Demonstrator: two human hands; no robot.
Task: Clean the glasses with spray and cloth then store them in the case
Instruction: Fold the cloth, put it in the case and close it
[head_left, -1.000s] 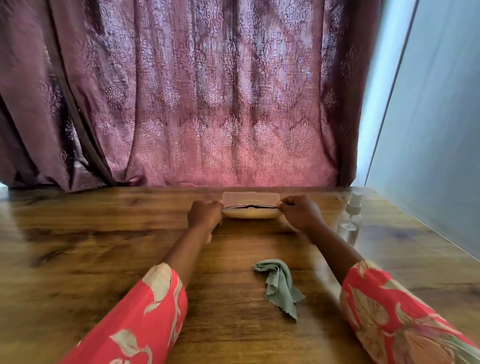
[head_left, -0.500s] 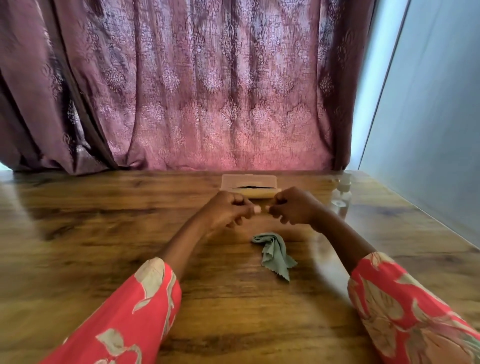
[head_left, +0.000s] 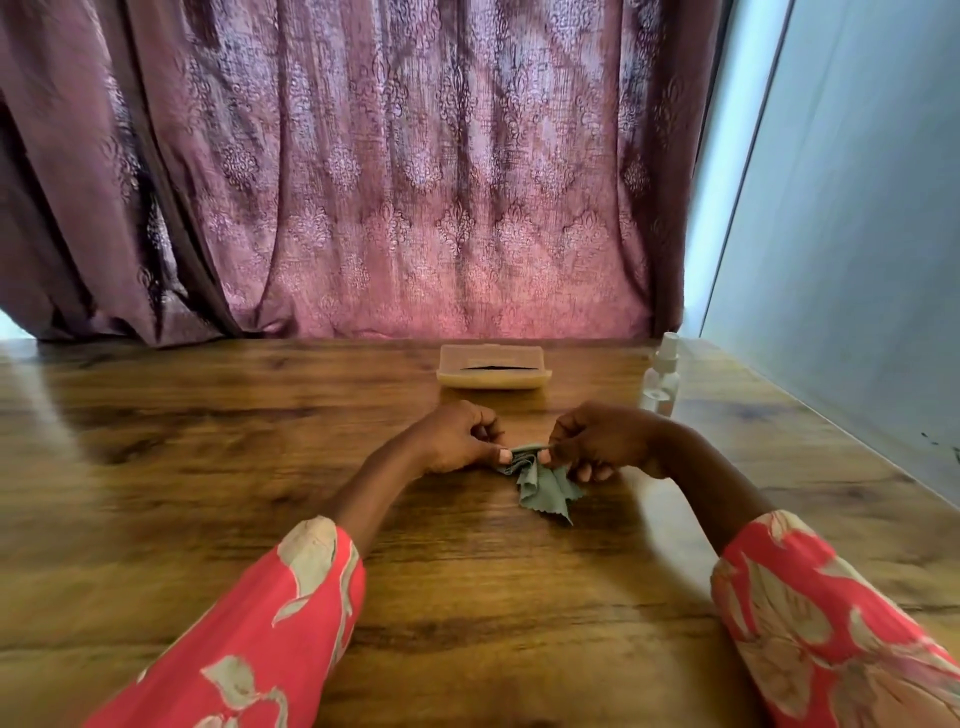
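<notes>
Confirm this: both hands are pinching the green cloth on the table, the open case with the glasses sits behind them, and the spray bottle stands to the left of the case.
One thing is wrong: the spray bottle stands to the right of the case, as the head view shows. The rest holds: the left hand and right hand pinch the green cloth, and the open case holding the glasses sits behind them.

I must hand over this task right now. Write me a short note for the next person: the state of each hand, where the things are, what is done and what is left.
Left hand: pinches the green cloth at its bunched top.
Right hand: pinches the same cloth from the other side.
The cloth hangs down to the table between the hands.
Glasses: lying in the open case at the back of the table.
Spray bottle: upright, right of the case, untouched.
Done: glasses are in the case.
Left: close the case; the cloth probably goes in first or aside.
</notes>
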